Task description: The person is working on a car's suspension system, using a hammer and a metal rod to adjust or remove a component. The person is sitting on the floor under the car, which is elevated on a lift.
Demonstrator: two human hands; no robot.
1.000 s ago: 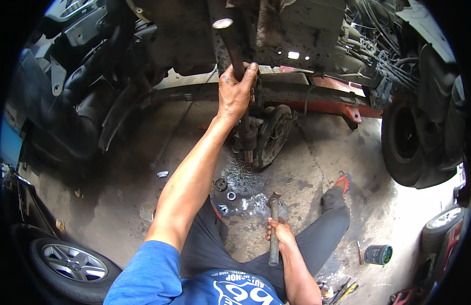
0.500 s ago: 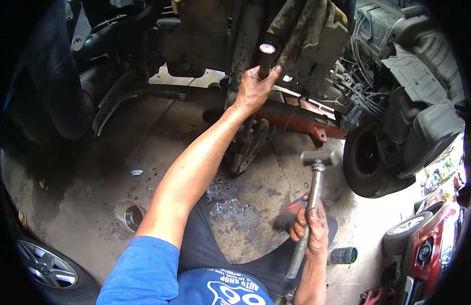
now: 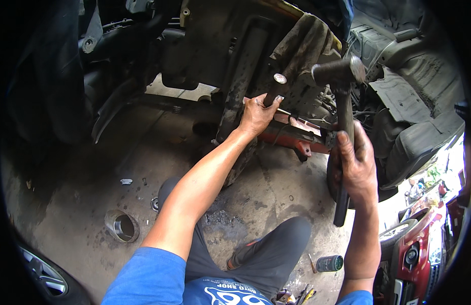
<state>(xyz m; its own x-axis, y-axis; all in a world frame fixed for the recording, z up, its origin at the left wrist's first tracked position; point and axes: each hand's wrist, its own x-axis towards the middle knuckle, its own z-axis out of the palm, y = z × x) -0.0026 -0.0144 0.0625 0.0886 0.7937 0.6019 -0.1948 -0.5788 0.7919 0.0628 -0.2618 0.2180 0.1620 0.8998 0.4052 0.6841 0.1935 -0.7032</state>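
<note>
The dark underside of a raised vehicle [image 3: 210, 56] fills the top of the view, over a stained concrete floor [image 3: 83, 188]. A red car [image 3: 423, 254] stands at the lower right, and a wheel [image 3: 44, 272] shows at the lower left. A grimy rag [image 3: 299, 43] hangs from the vehicle's panel.

The hammer [image 3: 343, 107] is in the right hand [image 3: 358, 168], fingers wrapped around its handle. Half a second ago its head was down by the knee; now it is lifted to the right of the bar [image 3: 277, 91], slightly higher in view and apart from it. I take this as a raised hammer with the bar held steady for it. The left hand [image 3: 256, 114] is still closed around the bar, just under its bright end.

Smaller things on the floor are an open metal can [image 3: 122, 225], a dark jar [image 3: 330, 263] and a thin stick [image 3: 312, 264] just beside it.
</note>
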